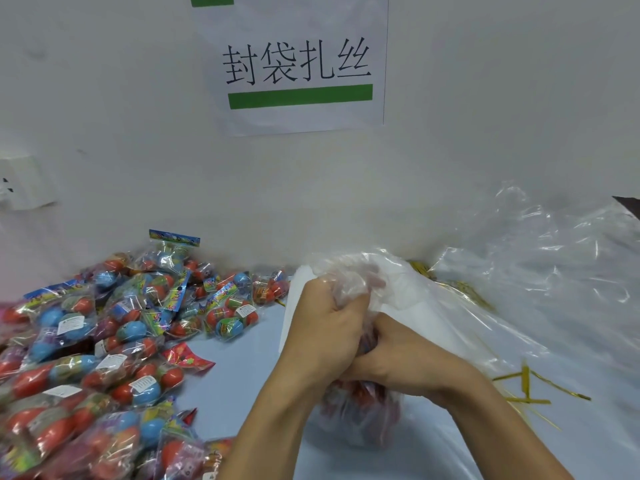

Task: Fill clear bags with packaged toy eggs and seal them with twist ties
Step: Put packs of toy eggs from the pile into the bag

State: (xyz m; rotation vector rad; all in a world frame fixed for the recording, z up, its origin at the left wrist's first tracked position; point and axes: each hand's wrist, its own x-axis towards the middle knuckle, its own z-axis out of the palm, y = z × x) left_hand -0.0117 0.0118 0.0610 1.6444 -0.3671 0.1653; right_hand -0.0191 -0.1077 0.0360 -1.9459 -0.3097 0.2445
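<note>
A clear bag [360, 420] holding packaged toy eggs stands on the table in front of me. My left hand [325, 327] grips the gathered top of that bag in a fist. Just below and to the right, my right hand [391, 358] is curled round the bag's neck, touching the left hand. A large heap of packaged toy eggs [104, 341], red, blue and purple in crinkly packets, covers the left side of the table. Gold twist ties [526, 389] lie loose on the right.
A pile of empty clear bags [540, 271] spreads over the right side, against the white wall. A paper sign [298, 64] with black characters and a green bar hangs on the wall. More gold ties [460, 289] lie under the plastic.
</note>
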